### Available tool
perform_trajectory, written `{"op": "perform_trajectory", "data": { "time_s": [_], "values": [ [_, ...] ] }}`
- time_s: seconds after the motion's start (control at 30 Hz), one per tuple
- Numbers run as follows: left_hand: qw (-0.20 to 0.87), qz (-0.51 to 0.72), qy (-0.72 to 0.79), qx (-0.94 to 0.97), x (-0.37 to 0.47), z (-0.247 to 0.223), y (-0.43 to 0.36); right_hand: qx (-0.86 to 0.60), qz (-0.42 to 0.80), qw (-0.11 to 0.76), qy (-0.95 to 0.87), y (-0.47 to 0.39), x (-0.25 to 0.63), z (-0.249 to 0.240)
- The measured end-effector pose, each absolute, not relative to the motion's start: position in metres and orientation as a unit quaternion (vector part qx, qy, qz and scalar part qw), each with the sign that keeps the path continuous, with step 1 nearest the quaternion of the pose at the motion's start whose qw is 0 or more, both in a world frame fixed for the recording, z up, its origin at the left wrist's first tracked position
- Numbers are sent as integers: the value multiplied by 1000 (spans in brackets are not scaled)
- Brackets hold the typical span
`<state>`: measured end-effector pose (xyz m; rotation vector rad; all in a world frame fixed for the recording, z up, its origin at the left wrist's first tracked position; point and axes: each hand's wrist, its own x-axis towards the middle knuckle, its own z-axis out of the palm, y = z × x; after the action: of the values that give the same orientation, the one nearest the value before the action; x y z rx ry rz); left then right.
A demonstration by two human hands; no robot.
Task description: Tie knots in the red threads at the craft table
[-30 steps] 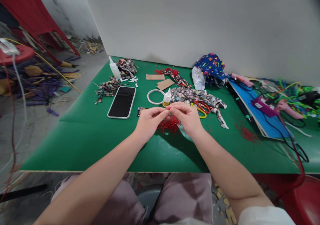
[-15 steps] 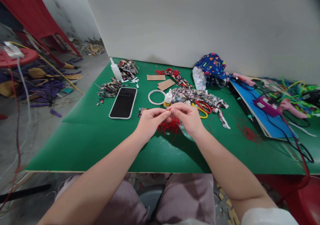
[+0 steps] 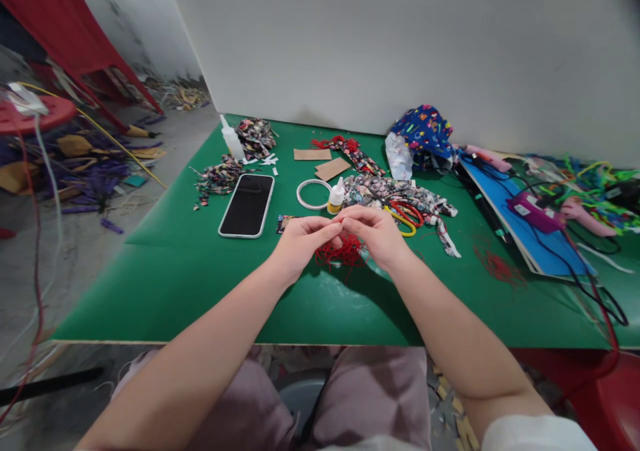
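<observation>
Pinching red thread [image 3: 339, 251] between both hands [image 3: 340, 234], mid-table [image 3: 200, 284], bare green toward near edge, clutter behind.

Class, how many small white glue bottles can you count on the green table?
2. One glue bottle stands at the far left by the fabric scraps; the other stands beside the white ring, beyond the hands. Others may hide under clutter.

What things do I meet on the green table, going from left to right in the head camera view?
Phone → white ring → small glue bottle → red-handled scissors → blue board → pink glue gun. In front, both hands, left hand and right hand, pinch red thread.
</observation>
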<state>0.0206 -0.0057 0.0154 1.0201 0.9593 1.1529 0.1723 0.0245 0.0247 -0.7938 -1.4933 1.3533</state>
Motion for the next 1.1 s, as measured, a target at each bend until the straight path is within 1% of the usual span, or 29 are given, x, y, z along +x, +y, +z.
{"op": "perform_trajectory", "data": {
  "time_s": [0.23, 0.53, 0.8, 0.93, 1.1],
  "values": [
    [644, 495, 403, 421, 19, 16, -5, -309, 589, 461, -587, 27, 173, 23],
    [637, 499, 396, 434, 19, 15, -5, -290, 583, 474, -593, 25, 172, 22],
    [647, 493, 388, 434, 20, 11, -6, -290, 622, 478, -549, 25, 170, 20],
    [627, 489, 413, 443, 21, 12, -6, -313, 632, 481, -520, 25, 169, 18],
    [598, 482, 438, 467, 22, 15, -5, -340, 625, 513, -481, 27, 170, 20]
  ]
}}
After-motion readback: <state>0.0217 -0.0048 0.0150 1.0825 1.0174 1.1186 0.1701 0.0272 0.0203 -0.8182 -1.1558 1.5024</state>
